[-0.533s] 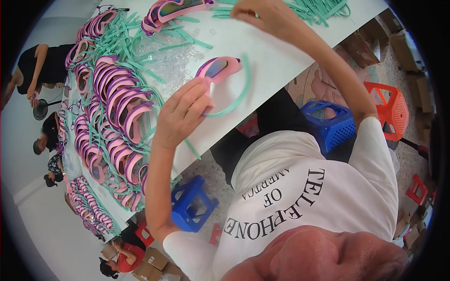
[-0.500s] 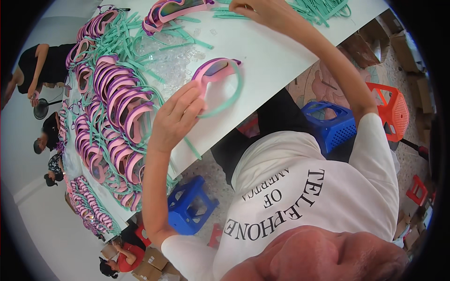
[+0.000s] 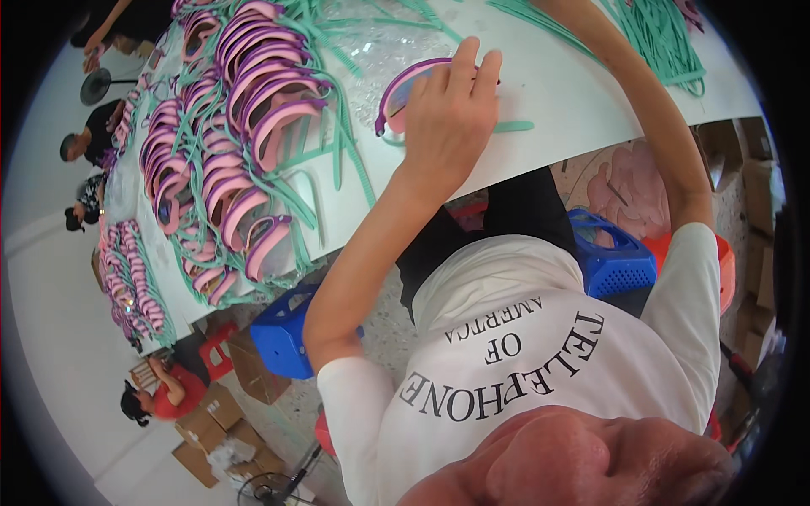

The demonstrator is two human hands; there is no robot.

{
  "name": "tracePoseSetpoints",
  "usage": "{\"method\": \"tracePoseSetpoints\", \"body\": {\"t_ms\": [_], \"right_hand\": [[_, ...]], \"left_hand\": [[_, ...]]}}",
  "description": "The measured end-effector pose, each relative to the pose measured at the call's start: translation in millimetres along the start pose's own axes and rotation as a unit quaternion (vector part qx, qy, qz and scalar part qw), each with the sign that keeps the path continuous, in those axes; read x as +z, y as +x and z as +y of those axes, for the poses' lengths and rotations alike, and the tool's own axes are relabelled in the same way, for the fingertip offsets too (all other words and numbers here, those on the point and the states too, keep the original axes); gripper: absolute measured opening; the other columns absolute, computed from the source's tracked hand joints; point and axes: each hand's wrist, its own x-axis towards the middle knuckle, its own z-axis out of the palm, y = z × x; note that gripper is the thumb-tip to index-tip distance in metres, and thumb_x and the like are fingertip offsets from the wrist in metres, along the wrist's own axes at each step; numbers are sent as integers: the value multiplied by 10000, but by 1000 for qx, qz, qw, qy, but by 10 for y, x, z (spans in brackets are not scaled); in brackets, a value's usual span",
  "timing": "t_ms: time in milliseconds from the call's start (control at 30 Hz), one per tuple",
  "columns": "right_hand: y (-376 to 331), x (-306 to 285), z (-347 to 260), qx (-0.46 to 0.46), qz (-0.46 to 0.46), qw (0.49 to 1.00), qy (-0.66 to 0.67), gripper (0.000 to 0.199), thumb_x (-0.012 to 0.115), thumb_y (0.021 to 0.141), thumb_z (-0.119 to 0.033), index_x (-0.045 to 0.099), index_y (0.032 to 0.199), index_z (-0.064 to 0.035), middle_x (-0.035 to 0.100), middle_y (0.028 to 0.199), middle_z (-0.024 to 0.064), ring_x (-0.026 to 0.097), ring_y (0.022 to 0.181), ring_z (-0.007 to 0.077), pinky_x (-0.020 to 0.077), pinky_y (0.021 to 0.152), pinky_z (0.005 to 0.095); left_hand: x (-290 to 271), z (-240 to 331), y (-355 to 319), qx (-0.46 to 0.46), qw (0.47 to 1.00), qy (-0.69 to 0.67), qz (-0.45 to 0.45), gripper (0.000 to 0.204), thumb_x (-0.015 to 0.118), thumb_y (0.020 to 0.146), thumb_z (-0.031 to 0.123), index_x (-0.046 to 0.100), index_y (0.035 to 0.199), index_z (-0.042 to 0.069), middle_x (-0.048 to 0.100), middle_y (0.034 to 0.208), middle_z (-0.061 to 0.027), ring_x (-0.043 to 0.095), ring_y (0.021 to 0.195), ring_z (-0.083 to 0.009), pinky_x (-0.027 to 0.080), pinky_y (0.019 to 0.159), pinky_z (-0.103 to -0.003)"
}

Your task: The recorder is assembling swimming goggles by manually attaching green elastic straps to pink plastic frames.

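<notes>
Just inside the near edge of the white tabletop [image 3: 582, 110] lies 1 pair of pink and purple goggles [image 3: 393, 101], partly hidden under the left hand [image 3: 456, 122]. That hand's fingers are stretched out and slightly parted over the goggles; its thumb is hidden, so I cannot tell whether it grips them. A teal strap [image 3: 513, 127] shows just to the hand's right. The right hand [image 3: 558, 7] is mostly cut off at the picture's top, so its opening and hold cannot be told. Clear plastic pieces [image 3: 369, 52] lie farther from the near edge. Many matching goggles [image 3: 278, 126] are heaped toward the tabletop's left end, with straps among them; a bundle of loose teal straps [image 3: 666, 51] lies toward the right end. Below the near edge stand 2 blue stools [image 3: 620, 257].
</notes>
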Motion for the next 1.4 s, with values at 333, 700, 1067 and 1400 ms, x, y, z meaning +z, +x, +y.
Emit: {"method": "tracePoseSetpoints", "body": {"t_ms": [333, 700, 1067, 1400], "right_hand": [[105, -12, 71, 47, -91, 994, -27, 132, 659, 721, -161, 722, 731, -45, 694, 764, 205, 676, 745, 403, 512, 683, 528], [-49, -749, -241, 80, -18, 942, 325, 133, 723, 795, -172, 695, 836, -49, 682, 723, 148, 663, 696, 259, 512, 651, 391], [-482, -1506, -1295, 57, -148, 683, 713, 165, 752, 917, -108, 686, 1049, -34, 699, 956, 0, 650, 858, 83, 520, 785, 247], [-446, -1669, -1414, 49, -186, 702, 686, 150, 749, 912, -145, 669, 960, -28, 672, 892, -12, 604, 829, 47, 471, 750, 217]], "left_hand": [[249, -87, 28, -76, 994, -69, 46, 319, 794, 749, 82, 680, 1047, 78, 669, 996, -81, 635, 943, -261, 533, 835, -400], [-301, -132, -161, -156, 935, -268, 170, 276, 855, 762, 20, 763, 1022, 43, 707, 1136, -77, 675, 862, -174, 550, 767, -306], [-352, -228, -184, -281, 785, -513, 204, 260, 828, 821, -21, 742, 1065, -2, 673, 1181, -122, 648, 843, -104, 574, 641, -224], [-360, -233, -226, -236, 853, -417, 208, 272, 856, 746, 13, 784, 1005, 57, 751, 1080, -74, 632, 1031, -197, 503, 876, -325]]}}
